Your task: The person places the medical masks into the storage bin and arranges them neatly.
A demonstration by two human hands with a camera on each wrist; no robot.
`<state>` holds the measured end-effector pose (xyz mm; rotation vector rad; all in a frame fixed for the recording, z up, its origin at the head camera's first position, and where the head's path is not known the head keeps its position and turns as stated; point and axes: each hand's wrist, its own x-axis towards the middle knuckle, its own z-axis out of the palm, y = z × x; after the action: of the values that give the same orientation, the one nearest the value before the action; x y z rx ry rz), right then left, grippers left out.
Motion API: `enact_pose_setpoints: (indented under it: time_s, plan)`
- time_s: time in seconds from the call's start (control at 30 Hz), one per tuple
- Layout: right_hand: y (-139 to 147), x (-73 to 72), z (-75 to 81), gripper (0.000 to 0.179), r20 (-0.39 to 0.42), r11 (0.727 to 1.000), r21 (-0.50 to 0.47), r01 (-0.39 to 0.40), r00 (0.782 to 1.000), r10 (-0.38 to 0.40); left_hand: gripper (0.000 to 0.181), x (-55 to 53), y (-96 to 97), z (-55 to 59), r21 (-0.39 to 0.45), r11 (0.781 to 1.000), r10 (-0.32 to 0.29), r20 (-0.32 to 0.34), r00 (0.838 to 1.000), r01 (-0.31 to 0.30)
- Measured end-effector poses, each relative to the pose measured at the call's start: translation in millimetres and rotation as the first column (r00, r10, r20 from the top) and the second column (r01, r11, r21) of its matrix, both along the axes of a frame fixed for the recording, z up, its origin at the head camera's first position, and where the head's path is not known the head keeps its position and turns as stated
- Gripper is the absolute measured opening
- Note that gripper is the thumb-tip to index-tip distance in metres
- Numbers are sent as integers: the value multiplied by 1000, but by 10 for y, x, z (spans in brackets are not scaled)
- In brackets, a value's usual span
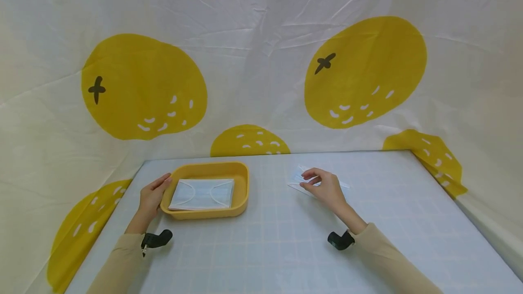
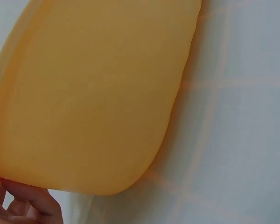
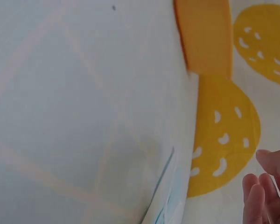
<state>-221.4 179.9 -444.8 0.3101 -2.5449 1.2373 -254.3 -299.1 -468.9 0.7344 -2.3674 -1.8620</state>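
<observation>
My left hand (image 1: 152, 195) holds the left end of a yellow tray (image 1: 206, 215), with its fingers at the rim. In the left wrist view the tray's side wall (image 2: 98, 93) fills much of the picture, and curled fingers (image 2: 35, 198) touch its lower corner. Inside the tray lies a stack of pale blue face masks (image 1: 203, 194), white ear loops on top. Over a single face mask (image 1: 297, 178) on the table hovers my right hand (image 1: 325, 188), thumb and fingertips apart with nothing between them. That hand partly hides the mask in the head view.
A pale blue checked cloth (image 1: 253, 248) covers the table. Behind it and at both sides hangs a white curtain (image 1: 261, 71) with large yellow fruit prints. Dark wrist cameras (image 1: 341, 240) stick out from both cuffs.
</observation>
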Motion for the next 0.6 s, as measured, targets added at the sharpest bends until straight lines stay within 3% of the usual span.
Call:
enact_pose_setpoints:
  time_s: [0.3,0.6]
  plan:
    - [307,6,-73,24,37,998,65,17,999,-19,58,16,5,29,19,999,-31,24,999,30]
    - [620,-43,-19,31,113,994,98,58,991,-69,57,7,-4,44,40,999,-21,25,999,20]
